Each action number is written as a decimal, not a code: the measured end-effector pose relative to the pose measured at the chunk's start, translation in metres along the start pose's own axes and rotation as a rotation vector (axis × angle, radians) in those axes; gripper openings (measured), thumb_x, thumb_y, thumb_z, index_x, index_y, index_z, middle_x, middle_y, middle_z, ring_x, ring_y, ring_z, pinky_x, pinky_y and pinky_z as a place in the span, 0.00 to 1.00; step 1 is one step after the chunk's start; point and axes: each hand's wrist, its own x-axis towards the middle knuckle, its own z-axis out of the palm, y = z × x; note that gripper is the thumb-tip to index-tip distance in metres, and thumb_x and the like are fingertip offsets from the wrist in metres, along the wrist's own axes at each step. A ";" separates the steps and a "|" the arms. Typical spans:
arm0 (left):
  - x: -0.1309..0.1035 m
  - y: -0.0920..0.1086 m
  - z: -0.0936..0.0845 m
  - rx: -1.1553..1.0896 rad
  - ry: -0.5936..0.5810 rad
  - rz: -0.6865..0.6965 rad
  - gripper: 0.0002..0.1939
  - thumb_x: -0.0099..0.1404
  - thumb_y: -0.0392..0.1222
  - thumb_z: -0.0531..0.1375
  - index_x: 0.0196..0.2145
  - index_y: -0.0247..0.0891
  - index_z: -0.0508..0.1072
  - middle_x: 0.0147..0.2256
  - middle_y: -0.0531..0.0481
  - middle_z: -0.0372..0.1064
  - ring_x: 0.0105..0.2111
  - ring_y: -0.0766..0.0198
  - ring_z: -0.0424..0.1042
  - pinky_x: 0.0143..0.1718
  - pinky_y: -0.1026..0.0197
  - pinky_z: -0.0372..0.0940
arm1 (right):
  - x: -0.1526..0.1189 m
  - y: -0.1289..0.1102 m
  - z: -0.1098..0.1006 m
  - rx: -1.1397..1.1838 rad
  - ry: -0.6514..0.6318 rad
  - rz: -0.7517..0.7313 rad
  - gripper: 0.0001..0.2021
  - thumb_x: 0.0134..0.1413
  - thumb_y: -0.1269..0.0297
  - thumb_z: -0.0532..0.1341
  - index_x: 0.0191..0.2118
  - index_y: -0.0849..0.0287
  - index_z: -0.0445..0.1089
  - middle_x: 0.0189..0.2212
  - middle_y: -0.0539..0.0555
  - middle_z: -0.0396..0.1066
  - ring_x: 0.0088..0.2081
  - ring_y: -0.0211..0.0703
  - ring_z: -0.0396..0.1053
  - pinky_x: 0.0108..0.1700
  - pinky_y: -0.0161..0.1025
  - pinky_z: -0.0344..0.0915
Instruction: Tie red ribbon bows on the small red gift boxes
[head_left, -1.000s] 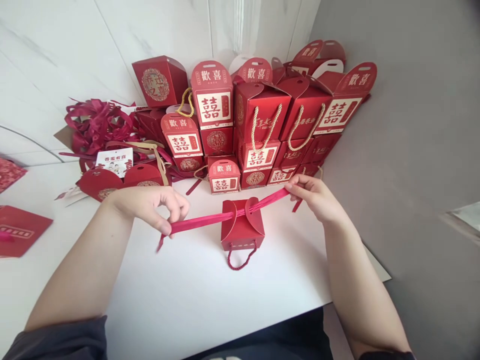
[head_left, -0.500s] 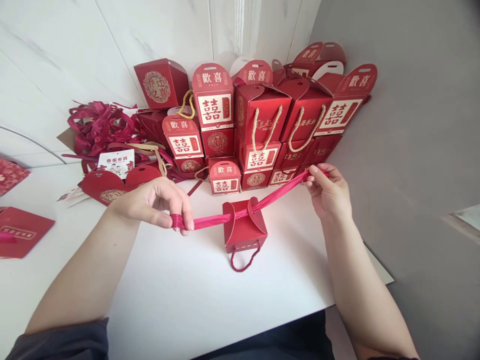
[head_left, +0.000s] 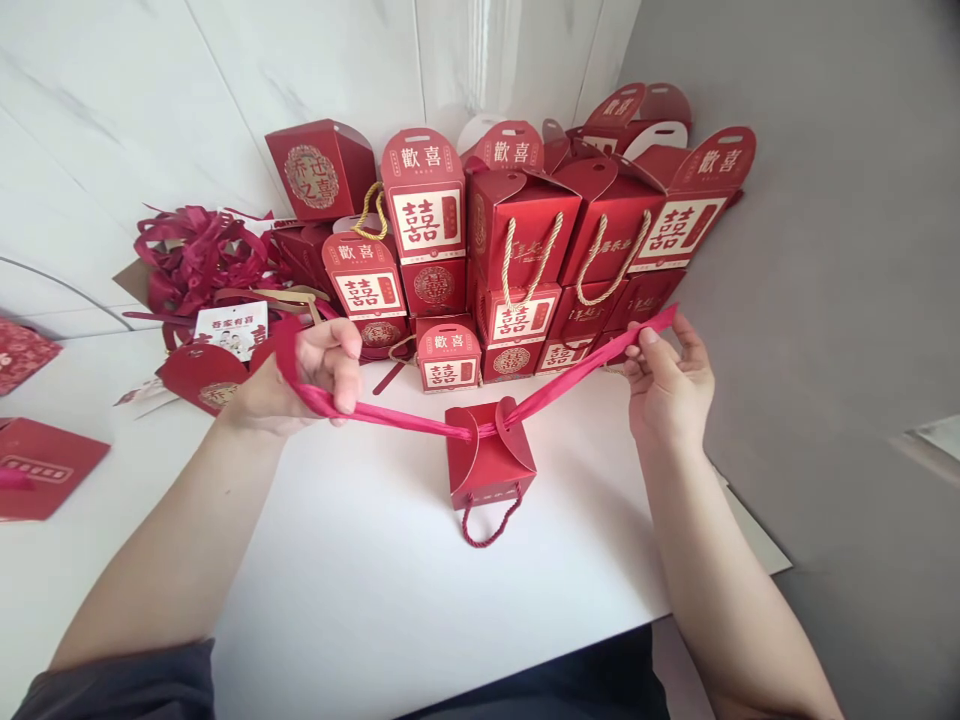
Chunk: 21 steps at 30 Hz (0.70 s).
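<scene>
A small red box (head_left: 491, 470) stands on the white table, its curved top flaps meeting and a dark red cord handle hanging at its near side. A crimson ribbon (head_left: 409, 418) passes through the flaps and stretches out to both sides. At its left end my left hand (head_left: 304, 380) grips the ribbon, with the loose tail draped over the fingers. The other end is pinched in my right hand (head_left: 670, 380), its tip sticking up past the fingers.
Stacked red boxes (head_left: 525, 230) line the back wall. Tangled ribbons (head_left: 202, 260) lie behind my left hand, near an open heart-topped box (head_left: 199, 375). Another red box (head_left: 52, 470) lies at far left. A grey wall (head_left: 825, 250) bounds the right side.
My left hand has moved up and to the left, and the ribbon's tail now hangs over it. My right hand has shifted slightly right, with more ribbon tip showing. The box has barely moved.
</scene>
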 end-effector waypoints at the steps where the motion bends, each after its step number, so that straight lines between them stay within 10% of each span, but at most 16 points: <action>1: 0.001 0.000 -0.001 -0.015 -0.013 0.017 0.21 0.41 0.45 0.75 0.27 0.38 0.67 0.13 0.57 0.64 0.12 0.71 0.59 0.12 0.71 0.57 | 0.001 0.000 -0.001 0.001 -0.009 0.002 0.24 0.44 0.66 0.72 0.49 0.57 0.67 0.34 0.49 0.76 0.28 0.29 0.70 0.30 0.27 0.69; 10: 0.004 0.016 0.010 0.075 0.069 -0.005 0.13 0.48 0.45 0.72 0.25 0.36 0.75 0.19 0.54 0.69 0.18 0.71 0.66 0.18 0.70 0.61 | 0.001 -0.001 0.003 -0.051 -0.043 -0.029 0.13 0.46 0.60 0.71 0.29 0.58 0.67 0.23 0.45 0.67 0.25 0.31 0.68 0.31 0.29 0.68; 16: 0.021 0.032 0.066 0.278 0.130 -0.196 0.09 0.59 0.43 0.67 0.33 0.37 0.73 0.17 0.57 0.67 0.14 0.71 0.64 0.15 0.69 0.58 | -0.025 -0.029 0.043 -0.219 -0.381 0.068 0.09 0.53 0.59 0.68 0.31 0.56 0.68 0.23 0.47 0.68 0.25 0.36 0.69 0.32 0.35 0.69; 21: 0.039 0.002 0.112 0.191 0.307 0.061 0.08 0.57 0.43 0.68 0.31 0.37 0.75 0.31 0.52 0.74 0.32 0.67 0.72 0.36 0.65 0.68 | -0.057 -0.038 0.071 -0.275 -0.615 0.083 0.10 0.60 0.58 0.62 0.30 0.57 0.69 0.24 0.49 0.69 0.28 0.37 0.68 0.36 0.36 0.68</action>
